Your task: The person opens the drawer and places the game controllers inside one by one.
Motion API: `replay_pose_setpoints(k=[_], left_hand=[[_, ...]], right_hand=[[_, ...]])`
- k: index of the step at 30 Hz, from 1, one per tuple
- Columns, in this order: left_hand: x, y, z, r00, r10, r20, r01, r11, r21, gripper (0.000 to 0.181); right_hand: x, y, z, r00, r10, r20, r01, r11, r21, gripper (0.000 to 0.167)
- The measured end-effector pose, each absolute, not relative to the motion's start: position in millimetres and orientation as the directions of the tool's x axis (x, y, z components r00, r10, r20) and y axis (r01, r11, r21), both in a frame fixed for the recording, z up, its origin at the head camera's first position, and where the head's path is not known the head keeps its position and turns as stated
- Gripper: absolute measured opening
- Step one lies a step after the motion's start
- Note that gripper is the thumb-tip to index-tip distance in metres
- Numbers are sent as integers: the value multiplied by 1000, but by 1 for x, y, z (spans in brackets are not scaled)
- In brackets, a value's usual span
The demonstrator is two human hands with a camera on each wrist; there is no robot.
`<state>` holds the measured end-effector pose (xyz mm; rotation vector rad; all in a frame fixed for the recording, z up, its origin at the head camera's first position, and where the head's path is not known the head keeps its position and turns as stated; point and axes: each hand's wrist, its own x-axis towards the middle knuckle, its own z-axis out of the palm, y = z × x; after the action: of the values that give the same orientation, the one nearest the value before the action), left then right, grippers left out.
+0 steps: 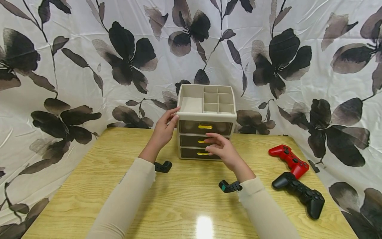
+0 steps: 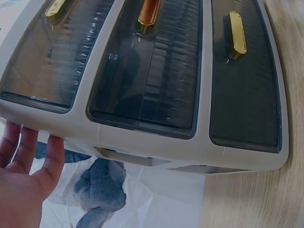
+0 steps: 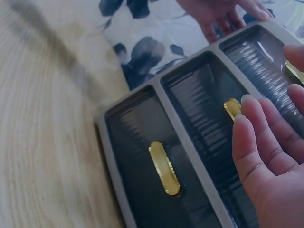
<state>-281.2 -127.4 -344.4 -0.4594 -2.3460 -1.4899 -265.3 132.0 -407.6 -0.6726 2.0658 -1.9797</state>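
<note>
A cream drawer organizer stands at the back of the table, its open top split into compartments. Three dark see-through drawers with gold handles fill its front, all pushed in. My left hand touches the organizer's upper left side with its fingertips; the left wrist view shows those fingers against the cream edge. In front of the drawers hovers my right hand, fingers loosely bent, near the middle drawer's handle. Nothing shows between its fingers, and they appear apart from the handle.
On the right of the wooden table lie a red game controller and a black game controller, touching or overlapping. A white cloth with dark flowers hangs behind and along the sides of the table.
</note>
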Motion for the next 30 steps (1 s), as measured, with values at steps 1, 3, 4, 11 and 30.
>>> replay_pose_setpoints(k=[1,3,4,11,30], left_hand=[[-285,-129,-348,-894,95,437,437,400,806,40],[-292,-132,-355,-890,96,446,445,396,803,40],[-295,-133,-358,-887,97,450,450,395,801,39],[-297,-133,-359,-899,91,428,428,390,816,40],[-268,-123,-333,-901,102,421,424,403,811,41]], right_hand=[[-265,132,-409,-876,-454,161,-179,-4,-984,55],[-265,132,-411,-876,-456,156,-172,-5,-985,55],[-265,132,-412,-876,-457,155,-171,-6,-985,55],[-264,132,-418,-868,-474,146,-162,-8,-987,56],[-269,132,-429,-874,-472,111,-131,10,-991,57]])
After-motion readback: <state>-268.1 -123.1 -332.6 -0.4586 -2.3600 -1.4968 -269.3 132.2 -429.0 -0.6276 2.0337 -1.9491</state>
